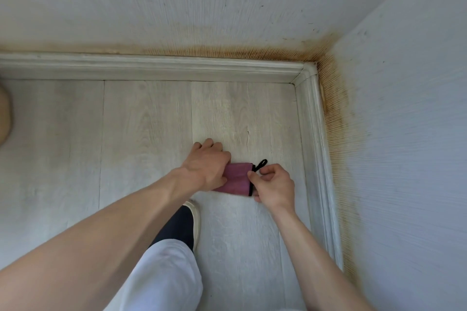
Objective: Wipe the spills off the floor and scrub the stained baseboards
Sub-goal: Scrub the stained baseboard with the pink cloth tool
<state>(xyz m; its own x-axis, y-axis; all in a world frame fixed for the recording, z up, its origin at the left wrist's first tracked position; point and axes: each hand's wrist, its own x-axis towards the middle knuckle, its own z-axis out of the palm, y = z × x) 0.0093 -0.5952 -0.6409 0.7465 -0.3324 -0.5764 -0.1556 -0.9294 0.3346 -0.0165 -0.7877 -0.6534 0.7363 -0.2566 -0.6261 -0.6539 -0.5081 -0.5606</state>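
Both our hands hold the pink cloth (236, 180) near the baseboard (313, 134): left hand (208, 164) gripping, right hand (274, 185) pinching its edge.

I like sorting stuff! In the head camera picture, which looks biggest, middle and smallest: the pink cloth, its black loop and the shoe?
1. Shoe, though it sits nearer the camera, which may help it look bigger.
2. Cloth, partly hidden under the left hand.
3. Loop, clearly smallest.
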